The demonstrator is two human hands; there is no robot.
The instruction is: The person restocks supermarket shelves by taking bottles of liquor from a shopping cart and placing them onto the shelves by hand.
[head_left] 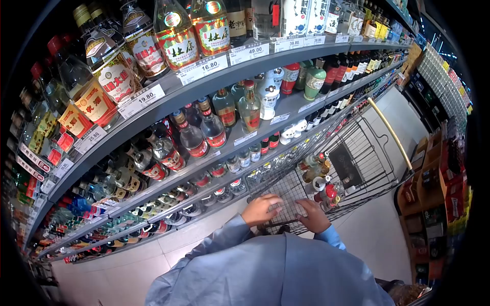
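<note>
Fingers of left hand [262,209] and right hand [313,216], lower centre: loosely curled, apart, seemingly empty over cart [346,164]; bottles [331,194] close by warrant slow, careful movement.

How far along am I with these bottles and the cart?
Done: several bottles stand in the cart. In hand: nothing visible; your left hand and right hand are over it. Left: the shelves hold many more, but how many you still need isn't shown.

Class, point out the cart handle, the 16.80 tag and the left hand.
Cart handle [392,131]: head view, middle of the bar.
16.80 tag [203,70]: head view, its white face.
Left hand [261,209]: head view, back of the hand.
</note>
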